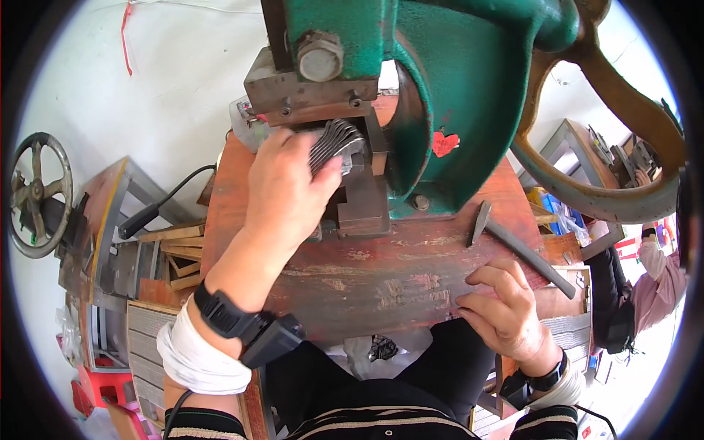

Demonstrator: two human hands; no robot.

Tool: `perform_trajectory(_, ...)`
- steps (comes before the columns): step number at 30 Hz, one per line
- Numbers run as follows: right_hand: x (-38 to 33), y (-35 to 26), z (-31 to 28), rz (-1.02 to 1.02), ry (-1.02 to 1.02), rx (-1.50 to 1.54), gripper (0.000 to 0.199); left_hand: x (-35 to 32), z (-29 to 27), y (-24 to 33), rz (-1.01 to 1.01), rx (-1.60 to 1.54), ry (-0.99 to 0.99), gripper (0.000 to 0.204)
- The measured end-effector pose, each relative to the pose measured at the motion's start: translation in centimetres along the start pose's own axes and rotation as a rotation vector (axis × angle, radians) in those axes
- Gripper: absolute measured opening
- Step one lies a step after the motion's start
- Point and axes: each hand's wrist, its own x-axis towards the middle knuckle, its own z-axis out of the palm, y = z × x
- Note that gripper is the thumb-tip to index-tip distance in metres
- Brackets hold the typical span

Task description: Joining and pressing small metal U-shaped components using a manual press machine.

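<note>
My left hand is closed round a stack of thin, curved dark metal pieces, fanned out at the top. It holds them at the steel die of a green press, just below the upper tool block. Whether the pieces touch the die cannot be made out. Over the table's front edge, my right hand has its fingers loosely bent and apart, with nothing visible in them. A hammer with a dark handle lies on the wooden table just beyond that hand.
The press's large brown handwheel curves round at the right. At the left stand another handwheel and a workbench, with wooden pieces beside the table. Another person is at the far right.
</note>
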Motion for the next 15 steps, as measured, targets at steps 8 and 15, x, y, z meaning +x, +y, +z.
perform_trajectory(8,-1.6,0.4,2.5,0.087,-0.045,0.160,0.024,-10.3,-8.4,2.9,-0.699,-0.894,-0.295,0.028)
perform_trajectory(15,4.8,-0.8,7.5,-0.014,-0.057,0.371,0.064,-13.8,-0.9,3.9,0.022,-0.280,-0.348,0.041)
